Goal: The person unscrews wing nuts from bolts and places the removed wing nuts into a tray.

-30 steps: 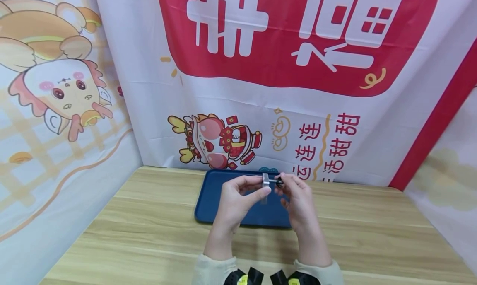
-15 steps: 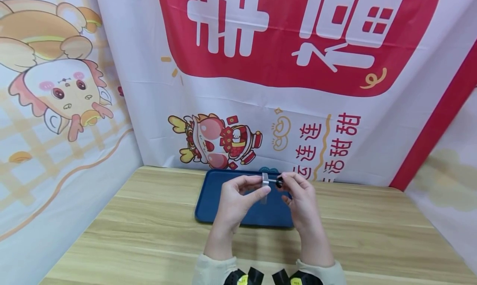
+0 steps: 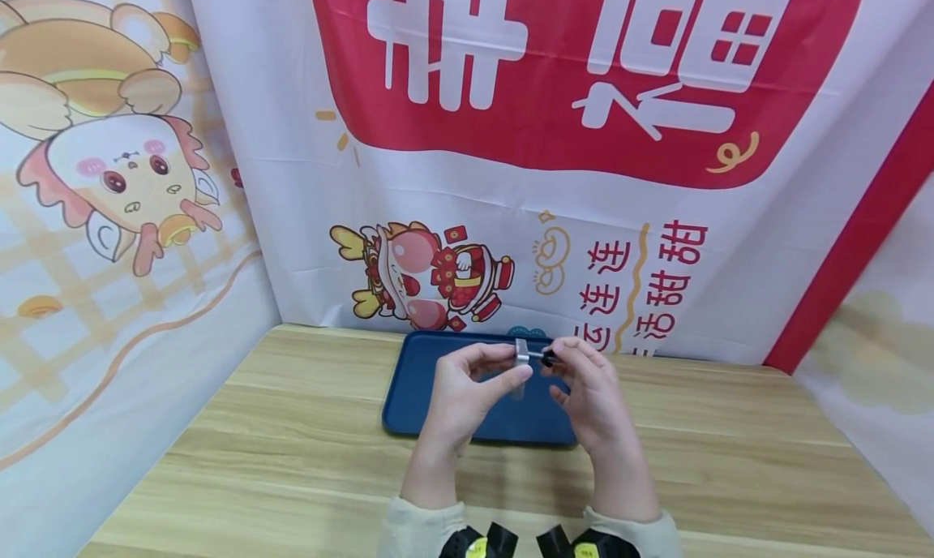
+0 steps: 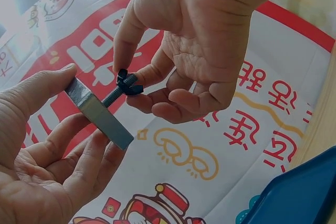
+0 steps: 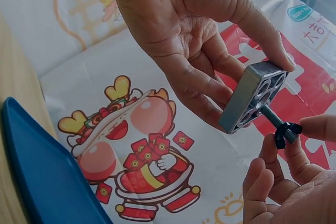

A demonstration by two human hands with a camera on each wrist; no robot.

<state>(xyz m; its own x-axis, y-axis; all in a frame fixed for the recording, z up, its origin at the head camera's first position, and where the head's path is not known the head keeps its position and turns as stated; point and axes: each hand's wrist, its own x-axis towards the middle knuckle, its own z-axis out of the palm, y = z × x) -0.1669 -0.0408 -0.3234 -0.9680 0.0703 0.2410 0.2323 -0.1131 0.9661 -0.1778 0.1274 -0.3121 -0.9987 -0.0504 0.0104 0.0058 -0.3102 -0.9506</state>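
A silvery rectangular metal block [image 4: 100, 116], ribbed and recessed on one face, is pinched by its edges between the thumb and fingers of my left hand [image 3: 463, 392]. From its recessed face a threaded bolt [image 5: 270, 113] sticks out toward the right. Near the bolt's free end sits a black wing nut [image 4: 135, 91]. My right hand [image 3: 594, 392] pinches the wing nut with thumb and forefinger, the other fingers loosely bent below it. Both hands are held up over the blue tray [image 3: 409, 404].
The blue tray lies at the back of the wooden table [image 3: 292, 461], close to a white and red printed cloth [image 3: 569, 193] hanging behind. Another patterned cloth [image 3: 124, 331] hangs on the left. Black wrist devices [image 3: 477, 542] sit at both cuffs.
My right fingers have shifted slightly around the wing nut, and its wings show at a different angle. The left hand and the block stay nearly still.
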